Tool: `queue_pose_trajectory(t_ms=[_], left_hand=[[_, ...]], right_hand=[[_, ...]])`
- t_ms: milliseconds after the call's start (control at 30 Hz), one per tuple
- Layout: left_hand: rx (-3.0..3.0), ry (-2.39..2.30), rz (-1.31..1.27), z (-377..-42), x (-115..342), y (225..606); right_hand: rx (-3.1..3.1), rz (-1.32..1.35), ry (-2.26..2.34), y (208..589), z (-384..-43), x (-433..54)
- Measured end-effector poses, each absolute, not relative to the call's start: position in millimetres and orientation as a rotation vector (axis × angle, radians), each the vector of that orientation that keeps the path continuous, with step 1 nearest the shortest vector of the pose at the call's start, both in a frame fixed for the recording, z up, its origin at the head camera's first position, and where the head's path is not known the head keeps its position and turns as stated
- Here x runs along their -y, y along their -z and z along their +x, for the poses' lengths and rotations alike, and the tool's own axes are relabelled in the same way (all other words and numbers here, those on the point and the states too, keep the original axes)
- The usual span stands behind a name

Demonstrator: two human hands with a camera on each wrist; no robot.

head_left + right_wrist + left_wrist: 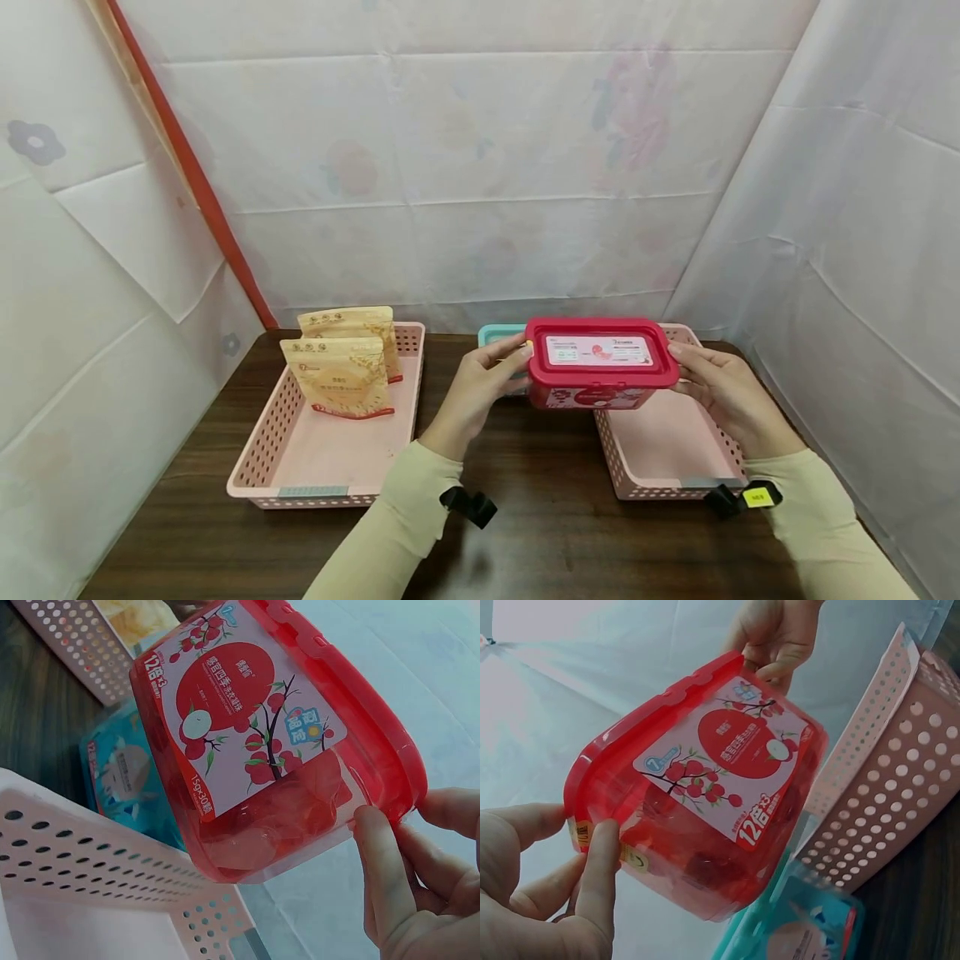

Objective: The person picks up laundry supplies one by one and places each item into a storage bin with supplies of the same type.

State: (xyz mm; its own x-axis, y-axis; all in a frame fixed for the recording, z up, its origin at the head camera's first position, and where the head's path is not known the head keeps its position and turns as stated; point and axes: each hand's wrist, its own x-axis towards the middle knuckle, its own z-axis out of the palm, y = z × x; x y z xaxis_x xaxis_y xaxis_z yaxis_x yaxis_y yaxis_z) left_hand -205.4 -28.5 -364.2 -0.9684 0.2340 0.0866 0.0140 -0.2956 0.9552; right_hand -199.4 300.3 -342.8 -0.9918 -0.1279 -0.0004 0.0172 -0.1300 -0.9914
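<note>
My left hand (476, 387) and right hand (727, 400) pinch a red lidded plastic box of laundry pods (600, 392) by its two ends. It hangs above the table, its labelled lid facing up. In the left wrist view the box (705, 772) shows a label with red fruit, and left fingers (600, 877) grip its lid corner. In the right wrist view, right fingers (386, 862) hold the other end. Below and behind it stands a teal box (127, 772), partly hidden. The pink right basket (667, 442) lies partly under the red box, with its back partly covered.
On the left is another pink basket (345, 467), holding two yellow pouches (345, 375) that stand upright towards its back. Dark wooden table (540, 517) lies between the baskets. White patterned cloth (480, 167) hangs behind and at both sides.
</note>
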Motion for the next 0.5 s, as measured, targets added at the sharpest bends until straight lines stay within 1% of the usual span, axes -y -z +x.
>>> queue_pose_trajectory(t_ms=[500], left_hand=[[-1.746,-2.364,0.360,-214.3,-2.5,369.3]], right_hand=[[-1.908,-0.071,2.411,346.4,-196.1,-325.5]])
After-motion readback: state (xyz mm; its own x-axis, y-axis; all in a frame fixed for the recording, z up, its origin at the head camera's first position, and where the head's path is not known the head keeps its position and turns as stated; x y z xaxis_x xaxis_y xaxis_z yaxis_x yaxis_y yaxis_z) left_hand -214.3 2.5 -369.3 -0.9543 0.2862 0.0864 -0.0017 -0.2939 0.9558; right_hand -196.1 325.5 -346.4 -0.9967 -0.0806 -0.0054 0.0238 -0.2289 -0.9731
